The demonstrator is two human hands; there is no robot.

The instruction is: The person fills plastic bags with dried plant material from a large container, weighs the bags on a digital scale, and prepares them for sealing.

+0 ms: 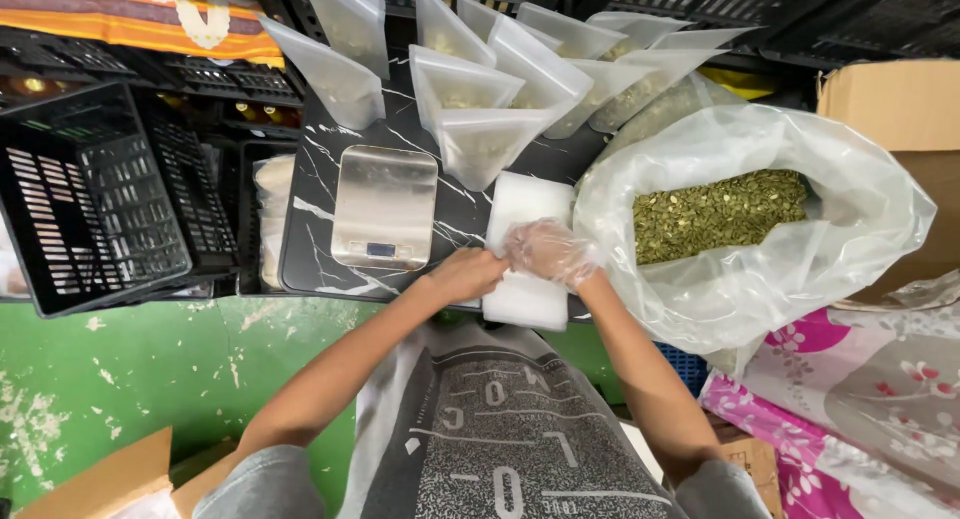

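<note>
My left hand [466,273] is bare and rests its fingers on the near edge of a white stack of flat pouches [527,214] on the black marbled board [310,179]. Beside it, my right hand [548,251], in a thin clear plastic glove, pinches at the same stack. To the left of the stack sits a small steel kitchen scale [384,207] with nothing on it. A large clear plastic bag [760,279] holding green seeds [716,215] lies open to the right of my hands.
Several filled clear standing pouches [480,99] stand in rows at the back of the board. A black plastic crate [95,204] sits at left on the green floor [150,359]. A cardboard box [895,104] is at right, with flowered pink cloth [850,409] below it.
</note>
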